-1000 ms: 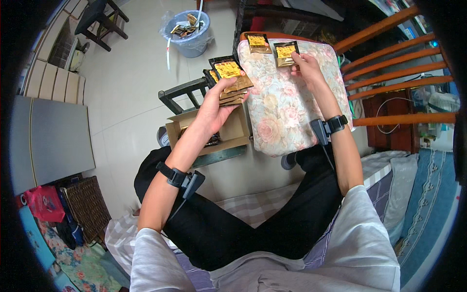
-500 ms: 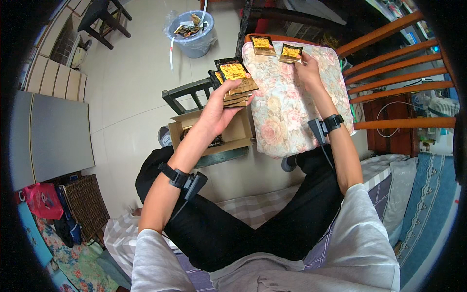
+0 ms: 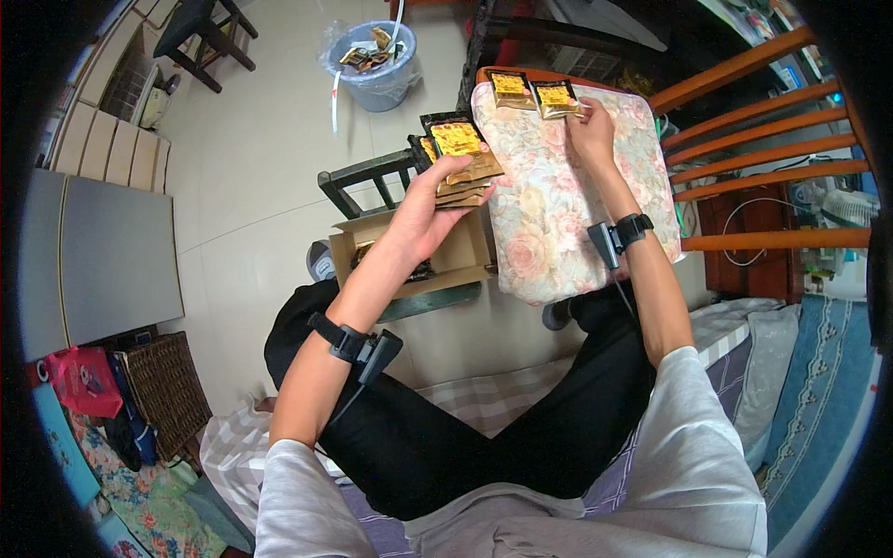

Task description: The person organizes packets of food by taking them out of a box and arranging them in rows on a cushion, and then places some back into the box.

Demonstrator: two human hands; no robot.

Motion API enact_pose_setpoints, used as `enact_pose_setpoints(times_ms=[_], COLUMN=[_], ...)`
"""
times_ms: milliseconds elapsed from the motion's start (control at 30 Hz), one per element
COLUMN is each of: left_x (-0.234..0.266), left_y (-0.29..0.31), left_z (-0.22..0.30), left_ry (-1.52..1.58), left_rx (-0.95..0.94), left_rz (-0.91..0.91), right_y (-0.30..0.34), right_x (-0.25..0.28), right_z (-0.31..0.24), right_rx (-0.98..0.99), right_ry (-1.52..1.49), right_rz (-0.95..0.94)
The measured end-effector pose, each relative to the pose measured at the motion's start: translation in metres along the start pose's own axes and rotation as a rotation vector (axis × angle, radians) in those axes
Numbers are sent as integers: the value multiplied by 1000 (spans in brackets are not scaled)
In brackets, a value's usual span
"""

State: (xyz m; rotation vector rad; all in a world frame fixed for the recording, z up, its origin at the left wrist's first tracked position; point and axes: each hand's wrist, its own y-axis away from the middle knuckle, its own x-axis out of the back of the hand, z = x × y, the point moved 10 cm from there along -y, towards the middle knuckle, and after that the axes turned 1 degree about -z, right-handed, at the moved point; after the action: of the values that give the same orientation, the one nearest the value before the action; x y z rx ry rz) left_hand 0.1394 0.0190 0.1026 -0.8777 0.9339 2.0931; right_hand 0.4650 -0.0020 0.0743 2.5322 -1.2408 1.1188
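Note:
In my left hand (image 3: 431,206) is a fanned stack of small black-and-gold sachets (image 3: 462,141) with yellow printed fronts, my thumb lying across the top one. The stack is over the left edge of a floral seat cushion (image 3: 549,200), above an open cardboard box (image 3: 445,253). More packets seem to lie inside the box, partly hidden by my left arm. My right hand (image 3: 593,130) pinches the lower right corner of a like sachet (image 3: 555,99) at the cushion's far side. Directly left of it, another sachet (image 3: 511,90) lies flat on the cushion.
The cushion is on a wooden chair with an orange-brown slatted back (image 3: 753,139) at the right. A dark green low stool (image 3: 372,181) supports the box. Beyond it stands a blue lined bucket (image 3: 381,88) with wrappers inside. A dark stool (image 3: 206,42) is at far left.
The sachet in my right hand has shifted left, close beside the flat one. My left hand keeps its stack. The whole view has moved slightly.

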Motion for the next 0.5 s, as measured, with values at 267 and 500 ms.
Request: enact_pose_setpoints(times_ms=[267,500], left_x=[0,-7], left_y=[7,4], left_z=[4,-1], left_ry=[-16,-51], left_rx=[17,24], left_rz=[1,-48], right_y=[10,18], right_x=[-21,-22], right_z=[-16,-44], right_rx=[-64,180], right_ry=[145,107], right_rz=[-302,-236])
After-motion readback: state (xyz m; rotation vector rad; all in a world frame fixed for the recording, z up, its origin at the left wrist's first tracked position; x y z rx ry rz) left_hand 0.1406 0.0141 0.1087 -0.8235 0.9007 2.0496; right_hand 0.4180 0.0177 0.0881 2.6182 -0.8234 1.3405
